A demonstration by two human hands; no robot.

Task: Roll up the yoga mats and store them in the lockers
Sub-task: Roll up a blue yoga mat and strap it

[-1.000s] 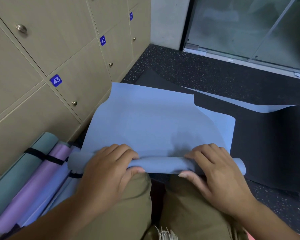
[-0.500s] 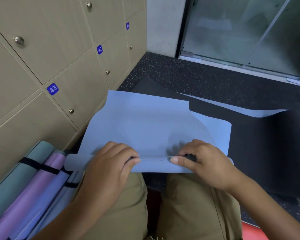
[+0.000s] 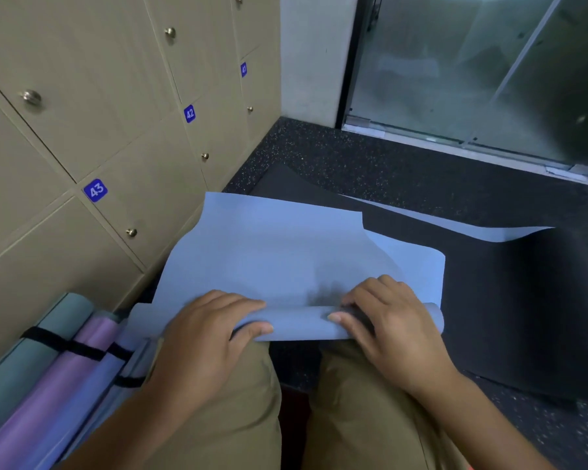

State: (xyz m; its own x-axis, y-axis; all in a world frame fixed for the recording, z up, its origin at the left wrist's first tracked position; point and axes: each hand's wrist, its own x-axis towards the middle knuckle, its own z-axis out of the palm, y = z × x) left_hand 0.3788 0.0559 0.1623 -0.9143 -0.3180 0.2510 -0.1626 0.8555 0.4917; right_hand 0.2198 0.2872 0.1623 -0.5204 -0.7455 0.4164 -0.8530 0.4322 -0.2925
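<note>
A light blue yoga mat lies on the floor in front of my knees, its near end wound into a thin roll. My left hand grips the left part of that roll, fingers over the top and thumb under the front. My right hand curls round the right part, thumb pointing left along the roll. The mat's far end lies flat and folded over a black mat. Beige lockers with closed doors numbered 41, 42 and 43 line the left wall.
Several rolled mats in grey-green, purple and blue, bound with black straps, lie by the lockers at my left knee. A glass door closes off the far side. Speckled black rubber floor lies beyond the mats.
Both hands have re-gripped the roll and turned it a little further away from me. The roll is slightly thicker, and the camera has tilted up a bit.
</note>
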